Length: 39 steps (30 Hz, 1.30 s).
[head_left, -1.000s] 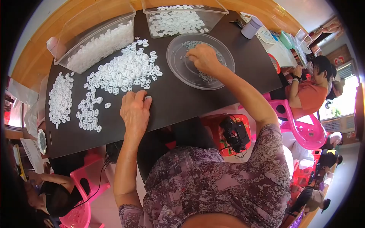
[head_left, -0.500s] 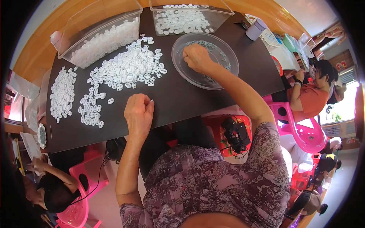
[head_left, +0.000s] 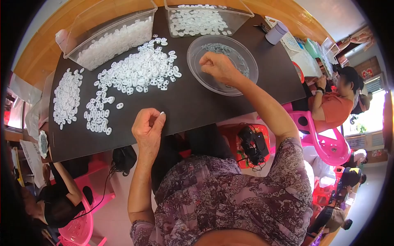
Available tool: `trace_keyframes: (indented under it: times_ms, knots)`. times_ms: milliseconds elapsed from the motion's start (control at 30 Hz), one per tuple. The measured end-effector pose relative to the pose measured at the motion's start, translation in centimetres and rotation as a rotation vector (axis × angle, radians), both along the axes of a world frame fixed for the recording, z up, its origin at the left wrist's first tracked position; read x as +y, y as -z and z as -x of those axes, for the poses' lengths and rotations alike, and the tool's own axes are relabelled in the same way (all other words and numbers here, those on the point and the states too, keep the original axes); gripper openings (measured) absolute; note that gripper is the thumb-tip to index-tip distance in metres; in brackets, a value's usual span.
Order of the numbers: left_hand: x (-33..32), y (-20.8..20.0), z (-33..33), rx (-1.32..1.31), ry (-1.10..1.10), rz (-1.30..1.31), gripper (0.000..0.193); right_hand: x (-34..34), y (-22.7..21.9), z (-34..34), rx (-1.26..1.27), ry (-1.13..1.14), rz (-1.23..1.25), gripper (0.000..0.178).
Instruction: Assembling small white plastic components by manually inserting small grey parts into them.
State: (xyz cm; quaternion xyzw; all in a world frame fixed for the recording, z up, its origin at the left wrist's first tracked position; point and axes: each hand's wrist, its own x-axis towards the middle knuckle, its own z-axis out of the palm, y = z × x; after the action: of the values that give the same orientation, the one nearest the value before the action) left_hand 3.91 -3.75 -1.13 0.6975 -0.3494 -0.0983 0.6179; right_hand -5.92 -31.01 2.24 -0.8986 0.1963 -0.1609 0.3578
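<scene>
Near the front edge of the dark table my left hand (head_left: 147, 129) is closed, with a small white plastic piece (head_left: 162, 113) pinched at the thumb. Over a round clear dish (head_left: 195, 80) my right hand (head_left: 221, 67) hovers with curled, pinched fingers. What those fingers hold, if anything, is too small to make out. Thin grey metal pieces (head_left: 217, 48), like screws or pins, lie in the dish. Left of it spreads a big pile of white oval plastic pieces (head_left: 141, 67) with holes. A single white oval (head_left: 120, 105) lies apart, closest to my left hand.
Two clear bins, one at the back left (head_left: 119, 43) and one at the back middle (head_left: 201, 24), hold more white pieces. Another white heap (head_left: 67, 98) lies at the left edge. A lavender cup (head_left: 276, 33) stands back right. People sit on both sides, near pink chairs (head_left: 328, 143).
My right hand has shifted slightly right and down over the dish. My left hand has lowered a little and turned, so the white piece at its thumb shows more.
</scene>
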Motion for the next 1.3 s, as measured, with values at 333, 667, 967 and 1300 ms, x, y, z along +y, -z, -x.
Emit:
trace_keyframes:
  times_ms: [333,667,967,1300]
  knots:
    - [0.3,1.0,-0.2,-0.021,0.012,0.019,0.010,-0.6,0.2,0.4,0.024,0.013,-0.014,0.016]
    - [0.8,-0.3,0.2,0.378,0.015,0.196,0.008,4.2,-3.2,1.1,-0.044,-0.071,-0.087,0.016]
    - [2.0,-1.1,0.6,0.532,0.101,0.299,0.013,13.3,-0.2,-1.3,-0.199,-0.175,-0.599,0.012]
    - [3.1,-0.8,0.4,0.648,0.084,0.389,0.014,16.9,1.1,-1.9,-0.274,-0.111,-0.747,0.012]
